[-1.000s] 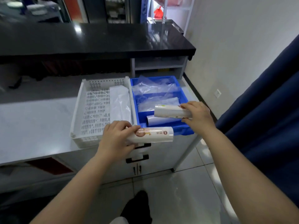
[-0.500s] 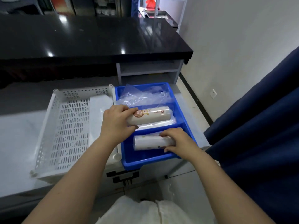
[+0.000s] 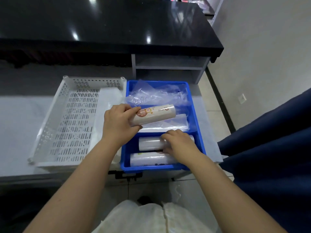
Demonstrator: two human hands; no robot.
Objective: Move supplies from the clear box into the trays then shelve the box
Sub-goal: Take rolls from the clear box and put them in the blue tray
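Observation:
A blue divided tray and a white perforated tray sit side by side on a white counter. My left hand grips a white roll with an orange label above the blue tray's middle compartment. My right hand rests on a plain white roll lying in the tray's near compartment. Another white roll lies in front of it against the near wall. Clear plastic bags fill the far compartment. The clear box is not in view.
A folded white plastic stack lies at the right side of the white tray. A black countertop with an open shelf stands behind. A dark blue curtain hangs on the right. Tiled floor lies below.
My right hand has set its roll down into the near compartment, behind another roll. My left hand has carried the labelled roll from the counter's front edge to above the middle compartment.

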